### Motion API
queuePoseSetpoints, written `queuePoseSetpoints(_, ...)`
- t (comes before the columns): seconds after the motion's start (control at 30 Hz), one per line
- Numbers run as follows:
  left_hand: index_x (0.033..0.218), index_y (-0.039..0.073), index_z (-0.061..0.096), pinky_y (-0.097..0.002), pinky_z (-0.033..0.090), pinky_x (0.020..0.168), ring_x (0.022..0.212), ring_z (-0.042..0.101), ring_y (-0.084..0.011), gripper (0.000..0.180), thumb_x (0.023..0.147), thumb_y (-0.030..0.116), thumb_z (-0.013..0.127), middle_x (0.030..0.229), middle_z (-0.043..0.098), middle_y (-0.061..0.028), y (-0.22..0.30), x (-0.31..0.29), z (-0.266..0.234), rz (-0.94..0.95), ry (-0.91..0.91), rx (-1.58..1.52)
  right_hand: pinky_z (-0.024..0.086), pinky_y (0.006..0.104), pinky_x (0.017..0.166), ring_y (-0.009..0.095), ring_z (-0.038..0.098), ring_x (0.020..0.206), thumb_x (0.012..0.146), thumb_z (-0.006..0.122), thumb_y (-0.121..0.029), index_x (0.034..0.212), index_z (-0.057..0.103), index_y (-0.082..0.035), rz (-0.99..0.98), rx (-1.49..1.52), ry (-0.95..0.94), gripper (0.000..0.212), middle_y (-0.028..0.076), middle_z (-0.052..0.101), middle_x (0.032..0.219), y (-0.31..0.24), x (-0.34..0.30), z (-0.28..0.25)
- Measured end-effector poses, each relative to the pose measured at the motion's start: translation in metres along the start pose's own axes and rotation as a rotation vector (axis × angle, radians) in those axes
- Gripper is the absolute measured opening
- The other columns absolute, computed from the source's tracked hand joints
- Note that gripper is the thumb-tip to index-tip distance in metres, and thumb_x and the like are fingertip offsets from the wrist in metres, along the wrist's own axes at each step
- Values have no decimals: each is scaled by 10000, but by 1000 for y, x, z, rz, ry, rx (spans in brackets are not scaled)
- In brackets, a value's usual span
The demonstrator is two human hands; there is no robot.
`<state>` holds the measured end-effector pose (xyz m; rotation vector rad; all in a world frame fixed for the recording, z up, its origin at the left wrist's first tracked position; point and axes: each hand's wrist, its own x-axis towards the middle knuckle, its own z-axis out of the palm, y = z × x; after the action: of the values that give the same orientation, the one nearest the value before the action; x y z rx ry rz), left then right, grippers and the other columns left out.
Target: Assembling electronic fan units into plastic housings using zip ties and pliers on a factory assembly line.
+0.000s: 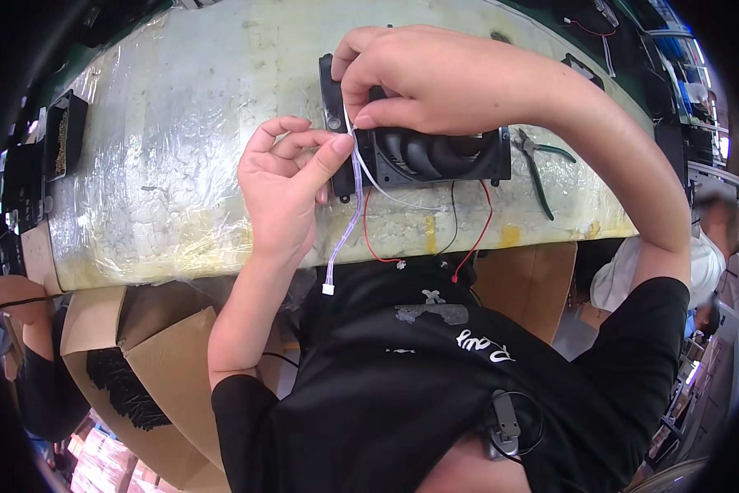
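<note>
A black fan unit (425,154) lies on the table in front of me. At its left end, my left hand (291,177) is closed, thumb and fingers pinching a pale ribbon cable (356,200) near the housing. The cable hangs past the table edge to a white connector (328,289). My right hand (394,82) reaches over the fan from the right, its fingers closed on a thin white strip (377,187) that looks like a cable tie. One end of the strip curves right over the table. The exact grip points are partly hidden by the fingers.
Red and black leads (486,215) run from the fan over the table's near edge. Green-handled pliers (537,172) lie right of the fan. A black bin (67,135) of small parts stands far left. Below is an open cardboard box (168,361) holding black pieces. Other people sit at both sides.
</note>
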<state>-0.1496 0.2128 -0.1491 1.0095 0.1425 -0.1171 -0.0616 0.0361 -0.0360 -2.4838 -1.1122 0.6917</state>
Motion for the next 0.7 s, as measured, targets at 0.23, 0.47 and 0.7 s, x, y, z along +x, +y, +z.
queuePoseSetpoints(0.23, 1016, 5, 536, -156, 381, 448, 556, 543, -18, 336, 789, -55, 778, 876, 724, -127, 3, 1, 7, 66, -91, 110, 475, 384, 782, 296, 624, 885, 878, 661, -187, 864, 661, -7, -31, -33, -31, 180, 128, 607, 1091, -1, 1, -3)
queuePoseSetpoints(0.47, 1056, -18, 526, -162, 425, 463, 616, 594, -36, 378, 788, -28, 791, 882, 719, -130, 8, 0, 2, 42, -93, 154, 460, 387, 862, 339, 596, 976, 903, 626, -177, 886, 673, 6, 7, 52, -127, 190, 172, 594, 1119, -12, 2, -21)
queuePoseSetpoints(0.7, 1107, -29, 496, -160, 428, 456, 637, 629, -62, 425, 795, -28, 784, 885, 714, -136, 7, -2, 5, 35, -60, 49, 472, 389, 786, 300, 622, 877, 878, 654, -185, 859, 644, -9, -108, -115, 75, 177, 118, 597, 1099, -6, -5, 2)
